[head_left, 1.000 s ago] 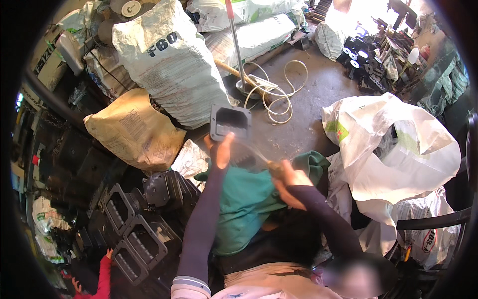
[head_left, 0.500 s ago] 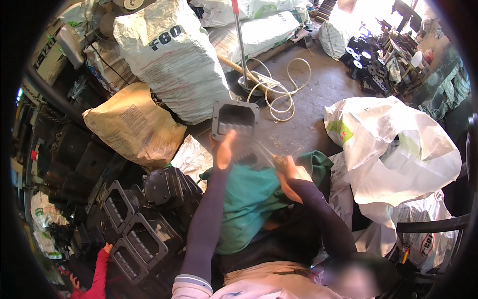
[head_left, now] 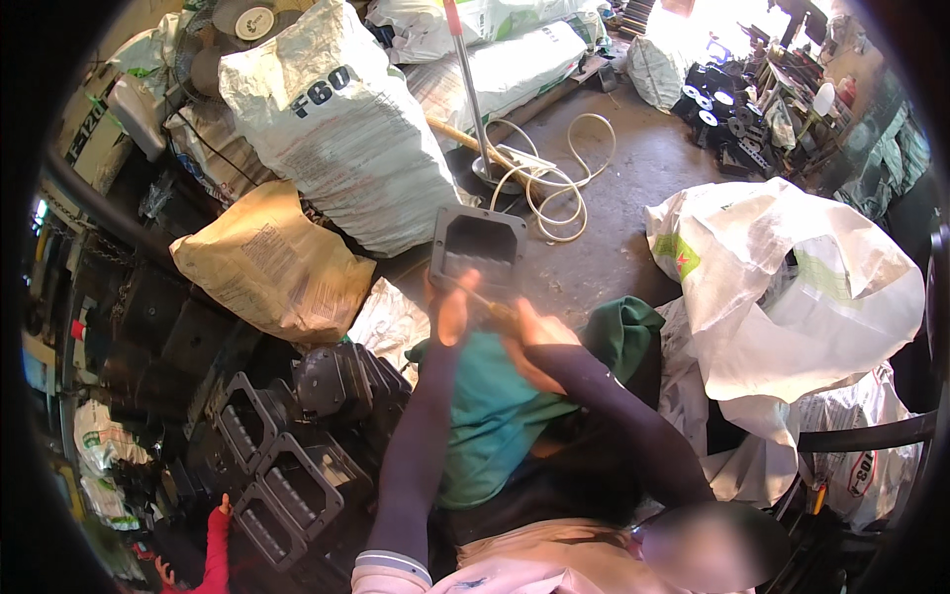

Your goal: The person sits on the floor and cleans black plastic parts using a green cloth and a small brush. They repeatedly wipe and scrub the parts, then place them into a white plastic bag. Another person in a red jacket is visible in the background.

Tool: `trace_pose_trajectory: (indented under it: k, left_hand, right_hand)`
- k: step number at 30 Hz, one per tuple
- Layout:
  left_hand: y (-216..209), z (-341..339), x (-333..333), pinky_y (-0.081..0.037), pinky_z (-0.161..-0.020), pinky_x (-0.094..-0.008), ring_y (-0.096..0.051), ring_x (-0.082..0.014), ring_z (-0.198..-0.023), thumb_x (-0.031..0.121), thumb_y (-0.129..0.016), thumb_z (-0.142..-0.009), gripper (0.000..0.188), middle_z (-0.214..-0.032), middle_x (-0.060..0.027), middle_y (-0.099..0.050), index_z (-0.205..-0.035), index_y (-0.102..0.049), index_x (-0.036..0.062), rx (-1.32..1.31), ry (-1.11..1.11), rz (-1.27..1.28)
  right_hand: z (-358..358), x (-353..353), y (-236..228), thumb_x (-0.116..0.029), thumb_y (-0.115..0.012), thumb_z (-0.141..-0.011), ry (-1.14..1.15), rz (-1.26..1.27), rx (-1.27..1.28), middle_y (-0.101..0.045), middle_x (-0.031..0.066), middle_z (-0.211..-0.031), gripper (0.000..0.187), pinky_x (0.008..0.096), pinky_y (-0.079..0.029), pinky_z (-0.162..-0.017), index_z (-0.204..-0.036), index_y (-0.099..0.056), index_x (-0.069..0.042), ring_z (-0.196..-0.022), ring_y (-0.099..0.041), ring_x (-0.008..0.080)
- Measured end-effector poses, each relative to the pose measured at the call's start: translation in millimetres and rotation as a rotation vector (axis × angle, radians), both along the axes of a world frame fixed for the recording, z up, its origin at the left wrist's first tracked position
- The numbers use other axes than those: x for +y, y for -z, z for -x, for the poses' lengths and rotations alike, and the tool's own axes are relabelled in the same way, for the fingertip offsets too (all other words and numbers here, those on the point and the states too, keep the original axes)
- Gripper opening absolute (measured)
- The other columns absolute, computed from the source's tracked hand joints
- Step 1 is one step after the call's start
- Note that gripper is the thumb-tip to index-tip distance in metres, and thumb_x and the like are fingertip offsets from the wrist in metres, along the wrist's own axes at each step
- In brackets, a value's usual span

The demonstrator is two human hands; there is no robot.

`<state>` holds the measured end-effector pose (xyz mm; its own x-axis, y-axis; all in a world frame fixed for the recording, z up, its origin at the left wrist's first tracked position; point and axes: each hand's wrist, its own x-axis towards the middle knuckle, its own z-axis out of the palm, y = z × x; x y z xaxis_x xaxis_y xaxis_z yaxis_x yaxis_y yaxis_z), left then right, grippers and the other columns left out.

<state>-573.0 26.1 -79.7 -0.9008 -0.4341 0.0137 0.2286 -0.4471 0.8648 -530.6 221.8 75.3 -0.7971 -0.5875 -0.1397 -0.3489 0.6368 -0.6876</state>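
Observation:
My left hand [head_left: 452, 312] grips the lower left side of a dark grey rectangular plastic housing [head_left: 481, 215] with a flanged rim and corner holes, its opening facing up. Closed around a slim tool [head_left: 485, 300] is my right hand [head_left: 539, 335]. The tool's thin shaft points at the housing's near edge, and blur hides its exact kind. Both hands are above a green cloth [head_left: 495, 416] over my lap. Several similar black housings [head_left: 297, 485] stand together at the lower left.
Another person's red sleeve [head_left: 217, 554] reaches beside the housings. A brown paper sack [head_left: 277, 262] and a big white sack [head_left: 336, 129] lie beyond on the left. A pale hose [head_left: 574, 203] coils on the floor. An open white sack [head_left: 772, 317] stands at right.
My right hand has moved left and closer to the housing with the tool. The housing has shifted slightly right and down in view.

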Motion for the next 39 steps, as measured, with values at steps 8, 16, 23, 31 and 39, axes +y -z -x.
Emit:
trace_pose_trajectory:
  k: [8,16,23,31,39]
  left_hand:
    - [-6.9,-4.6,-9.4,-0.048,-0.092,-0.031,-0.06,-0.015,-0.102,0.013,-0.066,-0.092,0.027,-0.111,-0.0042,-0.064,-0.117,-0.062,0.003,-0.082,-0.017,-0.014]
    - [-26.4,-2.3,10.6,-0.049,-0.086,-0.0285,-0.059,-0.0134,-0.099,0.004,-0.071,-0.085,0.038,-0.108,-0.0049,-0.063,-0.12,-0.056,0.0036,-0.098,-0.134,0.093]
    - [-35.9,-12.2,14.9,-0.047,-0.093,-0.0316,-0.059,-0.0178,-0.105,0.009,-0.072,-0.086,0.043,-0.115,-0.0086,-0.062,-0.124,-0.055,0.0012,-0.07,-0.205,0.159]
    - [-19.0,-6.6,-2.1,-0.044,-0.099,-0.0337,-0.057,-0.0226,-0.114,0.024,-0.068,-0.09,0.044,-0.126,-0.0141,-0.061,-0.124,-0.062,-0.0035,-0.171,-0.29,0.026]
    - [-24.8,-7.3,7.9,-0.046,-0.09,-0.0277,-0.059,-0.0139,-0.101,0.028,-0.06,-0.096,0.034,-0.112,-0.0034,-0.063,-0.121,-0.061,0.0047,0.03,-0.328,-0.199]
  right_hand:
    - [29.0,24.6,12.2,-0.027,-0.056,-0.093,0.188,-0.187,-0.077,-0.067,0.0286,-0.097,0.037,0.0543,-0.049,-0.083,-0.118,-0.044,-0.004,-0.095,-0.064,0.047]
    - [18.2,6.2,-8.7,-0.024,-0.055,-0.093,0.306,-0.152,-0.005,-0.067,0.0293,-0.093,0.035,0.0551,-0.049,-0.081,-0.118,-0.043,-0.003,-0.093,-0.065,0.0481]
    - [19.1,42.3,10.5,-0.027,-0.06,-0.092,0.391,0.034,-0.014,-0.065,0.0322,-0.096,0.037,0.0544,-0.049,-0.079,-0.118,-0.044,-0.005,-0.094,-0.062,0.0499]
    - [-77.3,106.4,33.1,-0.032,-0.071,-0.087,0.175,-0.182,-0.211,-0.068,0.0176,-0.092,0.042,0.0353,-0.052,-0.078,-0.115,-0.057,-0.002,-0.087,-0.067,0.0235]
    - [-110.1,77.2,-83.0,-0.023,-0.065,-0.088,-0.629,1.418,-0.613,-0.061,0.0173,-0.101,0.025,0.047,-0.051,-0.085,-0.1,-0.06,-0.002,-0.095,-0.06,0.0317]
